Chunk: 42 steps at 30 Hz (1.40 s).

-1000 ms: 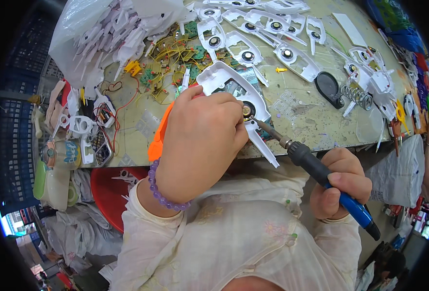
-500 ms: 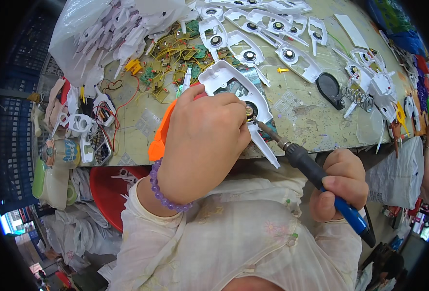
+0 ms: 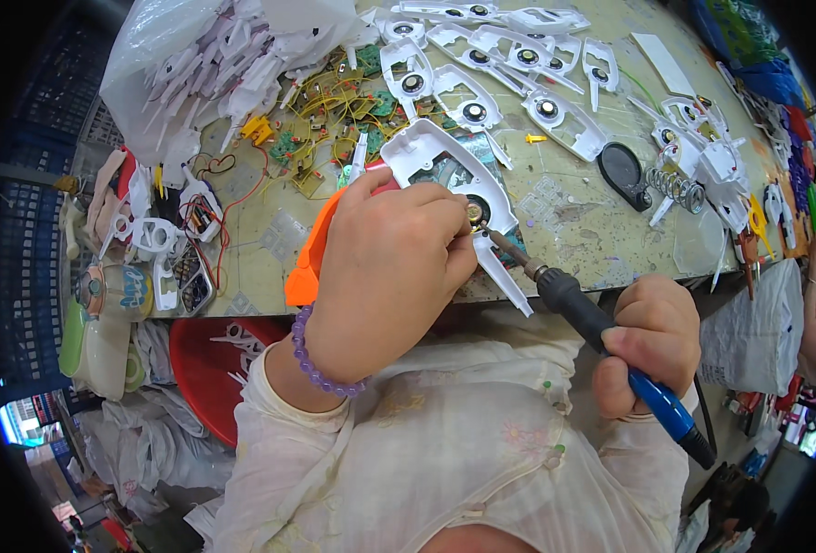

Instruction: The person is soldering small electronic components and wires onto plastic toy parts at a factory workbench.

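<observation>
My right hand grips a soldering iron with a black and blue handle. Its tip rests at or close beside a small round speaker set in a white plastic shell. Over the near left part of that shell lies my left hand, fingers pinched together beside the speaker. Whatever the pinch holds is hidden behind the fingers. An orange plastic piece sticks out from under the left hand, and the shell's narrow white arm points toward the table's front edge.
Several white shells with speakers lie across the far table. Green circuit boards with yellow wires are heaped beyond my left hand, beside a clear bag of white parts. A coiled spring stand stands at right; a red basin sits below the left edge.
The view has shifted very slightly. Both hands, the soldering iron and the white shell keep nearly the same places; my left fingers shift a little beside the speaker.
</observation>
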Motion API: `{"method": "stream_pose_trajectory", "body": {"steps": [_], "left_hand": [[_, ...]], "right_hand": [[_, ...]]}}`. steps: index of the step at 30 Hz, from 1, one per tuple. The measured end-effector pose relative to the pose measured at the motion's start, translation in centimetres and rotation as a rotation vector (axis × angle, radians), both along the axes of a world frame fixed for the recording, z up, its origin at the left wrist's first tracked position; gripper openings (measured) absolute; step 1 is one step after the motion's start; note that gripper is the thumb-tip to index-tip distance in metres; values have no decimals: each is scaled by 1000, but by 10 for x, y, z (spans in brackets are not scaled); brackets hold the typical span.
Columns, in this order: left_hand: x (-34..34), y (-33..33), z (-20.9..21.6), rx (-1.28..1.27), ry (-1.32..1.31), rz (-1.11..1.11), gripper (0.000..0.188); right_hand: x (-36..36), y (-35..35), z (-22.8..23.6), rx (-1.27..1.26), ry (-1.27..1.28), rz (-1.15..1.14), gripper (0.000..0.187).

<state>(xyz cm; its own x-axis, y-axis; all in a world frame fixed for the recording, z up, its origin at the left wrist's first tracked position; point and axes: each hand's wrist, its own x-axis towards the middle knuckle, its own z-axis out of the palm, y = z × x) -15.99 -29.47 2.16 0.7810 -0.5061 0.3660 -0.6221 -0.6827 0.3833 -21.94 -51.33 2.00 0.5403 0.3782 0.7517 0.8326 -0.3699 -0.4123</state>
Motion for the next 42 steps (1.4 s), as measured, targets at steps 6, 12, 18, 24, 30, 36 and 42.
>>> {"method": "stream_pose_trajectory", "body": {"steps": [6,12,18,24,30,36,42], "left_hand": [[1,-1,0,-10,-8,-9,7],[1,-1,-1,-23,-5,-4,7],[2,-1,4,-25,-1,-11,5],[1,-3,-1,-62,-47,-10,4],[0,3,1,-45,-6,-18,6],[2,48,4,-377,-151,152,11],[-18,89,-10,-272,-32,-53,27]], "right_hand": [[-6,1,-7,4,-50,-27,35],[-19,-1,-33,286,-97,-188,20],[-19,-66,-34,673,-454,-885,15],[-11,-101,-13,783,-258,-1161,13],[30,-97,-47,276,170,-1082,20],[20,-54,-97,881,70,-919,48],[-14,15,-110,178,264,-217,59]]}}
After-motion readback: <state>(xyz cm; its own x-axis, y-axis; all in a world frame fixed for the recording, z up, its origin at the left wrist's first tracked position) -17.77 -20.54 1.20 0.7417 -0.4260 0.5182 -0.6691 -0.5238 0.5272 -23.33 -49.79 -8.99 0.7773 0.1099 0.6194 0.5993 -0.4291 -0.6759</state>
